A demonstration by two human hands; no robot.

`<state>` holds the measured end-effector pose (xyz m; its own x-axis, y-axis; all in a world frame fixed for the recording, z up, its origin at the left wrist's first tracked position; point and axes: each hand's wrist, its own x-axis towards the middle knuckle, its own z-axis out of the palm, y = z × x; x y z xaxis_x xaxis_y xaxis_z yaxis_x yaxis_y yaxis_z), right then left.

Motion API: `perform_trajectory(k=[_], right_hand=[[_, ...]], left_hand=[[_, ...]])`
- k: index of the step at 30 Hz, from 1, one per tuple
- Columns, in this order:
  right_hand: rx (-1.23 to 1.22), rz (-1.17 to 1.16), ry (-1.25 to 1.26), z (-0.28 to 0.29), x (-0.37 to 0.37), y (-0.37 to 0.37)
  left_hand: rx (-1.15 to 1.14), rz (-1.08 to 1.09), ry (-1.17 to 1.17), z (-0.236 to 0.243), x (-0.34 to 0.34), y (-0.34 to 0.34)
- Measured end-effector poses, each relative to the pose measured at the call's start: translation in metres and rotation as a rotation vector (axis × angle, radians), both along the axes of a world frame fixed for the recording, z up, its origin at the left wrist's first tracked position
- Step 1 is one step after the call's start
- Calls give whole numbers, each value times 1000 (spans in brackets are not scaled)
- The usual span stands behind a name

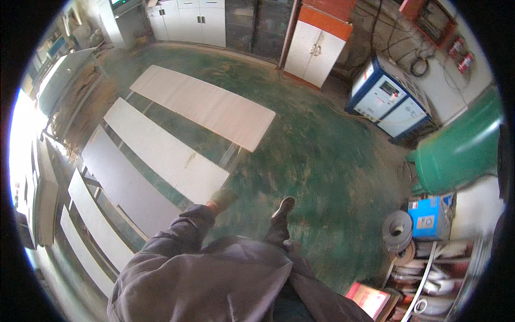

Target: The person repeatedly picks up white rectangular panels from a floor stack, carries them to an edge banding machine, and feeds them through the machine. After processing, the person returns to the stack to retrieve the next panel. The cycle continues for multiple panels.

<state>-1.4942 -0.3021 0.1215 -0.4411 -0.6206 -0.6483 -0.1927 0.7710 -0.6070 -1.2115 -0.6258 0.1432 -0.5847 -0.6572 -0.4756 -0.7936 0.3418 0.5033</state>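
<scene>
My left hand (221, 200), in what looks like a pale glove, hangs beside the near end of a long white board (171, 150). It is blurred, and whether it touches the board I cannot tell. Beyond that board lies a pinkish-white board (204, 104). A light grey board (126, 172) and narrower white boards (96, 214) are spread to the left of it, all on a low metal frame (230, 155). No part of my right hand shows.
My shoe (286, 206) is on the green floor (322, 177). At the right stand a blue-and-white machine (389, 99), a green tank (461, 145), a blue box (431, 217) and a cluttered shelf (429, 268). White cabinets (201, 24) line the far wall. More panels (45, 188) stand at far left.
</scene>
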Motion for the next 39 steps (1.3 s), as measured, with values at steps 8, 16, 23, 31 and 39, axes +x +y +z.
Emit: perform_trajectory(k=[8, 16, 23, 31, 39], right_hand=[[233, 269, 200, 12, -256, -134], [-214, 23, 55, 9, -427, -468], [-305, 669, 168, -1, -390, -618], [98, 1961, 545, 1, -477, -720], [218, 1699, 358, 13, -433, -924]], left_hand=[[171, 628, -88, -2, -20, -29], [386, 1269, 200, -111, -68, -80], [135, 980, 86, -238, -133, -90], [734, 2210, 837, -165, -265, -183], [301, 1884, -106, -182, -276, -189]])
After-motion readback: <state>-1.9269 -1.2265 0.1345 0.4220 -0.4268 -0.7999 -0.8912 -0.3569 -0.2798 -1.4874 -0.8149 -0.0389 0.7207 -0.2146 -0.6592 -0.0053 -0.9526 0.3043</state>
